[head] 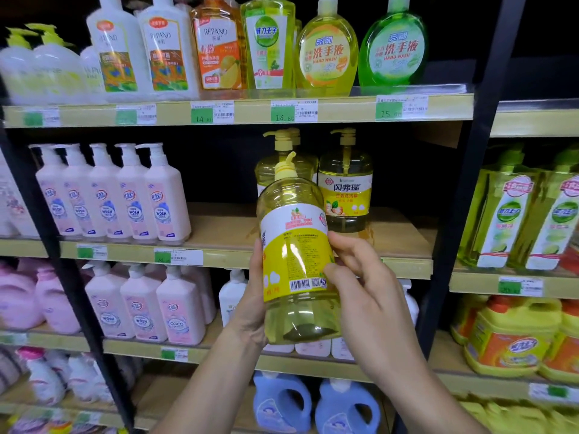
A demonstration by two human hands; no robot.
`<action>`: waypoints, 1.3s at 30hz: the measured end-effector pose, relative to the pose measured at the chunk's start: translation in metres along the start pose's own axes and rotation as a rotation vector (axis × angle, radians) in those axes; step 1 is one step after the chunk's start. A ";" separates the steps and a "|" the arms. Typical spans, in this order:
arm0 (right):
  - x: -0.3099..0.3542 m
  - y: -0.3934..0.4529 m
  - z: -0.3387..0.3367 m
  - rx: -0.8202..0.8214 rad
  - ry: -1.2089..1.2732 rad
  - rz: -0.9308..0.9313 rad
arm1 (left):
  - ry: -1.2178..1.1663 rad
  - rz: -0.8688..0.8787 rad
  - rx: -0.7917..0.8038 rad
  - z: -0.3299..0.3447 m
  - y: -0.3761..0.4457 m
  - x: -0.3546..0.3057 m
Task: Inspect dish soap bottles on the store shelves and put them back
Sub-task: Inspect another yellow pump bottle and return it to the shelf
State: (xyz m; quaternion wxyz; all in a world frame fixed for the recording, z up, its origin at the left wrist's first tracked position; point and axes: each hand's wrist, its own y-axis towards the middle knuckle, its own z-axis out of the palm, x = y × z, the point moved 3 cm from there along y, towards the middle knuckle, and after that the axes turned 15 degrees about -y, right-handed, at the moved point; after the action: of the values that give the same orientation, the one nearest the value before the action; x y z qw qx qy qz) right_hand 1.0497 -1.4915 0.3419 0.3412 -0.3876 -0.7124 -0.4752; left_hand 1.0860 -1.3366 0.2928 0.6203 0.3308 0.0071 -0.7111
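A yellow dish soap bottle [294, 264] is held upright before the shelves, back label and barcode turned to the camera; it is gripped at its left side by the left hand [250, 296]; its right side is pinched by the right hand [366, 286]; two matching pump bottles [346, 189] are seen behind on the wooden shelf [404, 236].

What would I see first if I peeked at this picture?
First, the big yellow soap bottle in the middle, held up by the left hand and the right hand. Behind it, matching yellow pump bottles stand on the wooden shelf, and pink bottles line up on the left.
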 end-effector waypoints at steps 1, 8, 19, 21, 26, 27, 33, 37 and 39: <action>-0.002 0.001 0.000 -0.008 -0.002 0.006 | -0.003 -0.061 0.011 -0.001 0.000 0.002; -0.006 0.012 0.004 -0.006 0.008 0.052 | -0.022 0.032 -0.185 -0.001 0.009 0.001; -0.002 0.033 0.003 -0.090 0.069 0.055 | -0.083 0.013 -0.308 0.009 0.027 0.006; -0.003 0.030 0.003 -0.099 0.085 0.055 | -0.096 0.013 -0.318 0.008 0.029 0.011; -0.005 0.032 -0.004 -0.126 0.100 0.086 | -0.105 0.011 -0.368 0.010 0.035 0.016; -0.005 0.033 -0.005 -0.128 0.101 0.088 | -0.106 0.017 -0.386 0.009 0.037 0.017; -0.008 0.039 -0.019 -0.152 0.119 0.096 | -0.141 0.057 -0.400 0.007 0.043 0.021; -0.018 0.044 -0.018 -0.043 0.325 0.342 | -0.097 0.050 -0.336 0.011 0.047 0.021; -0.023 0.045 -0.014 0.172 0.471 0.440 | -0.014 0.083 -0.287 0.021 0.051 0.020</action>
State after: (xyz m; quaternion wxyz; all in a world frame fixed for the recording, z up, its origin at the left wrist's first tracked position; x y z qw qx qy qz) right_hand 1.1014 -1.4987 0.3455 0.6223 -0.3814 -0.5508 -0.4048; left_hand 1.1213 -1.3747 0.3200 0.6901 0.2336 0.0908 -0.6789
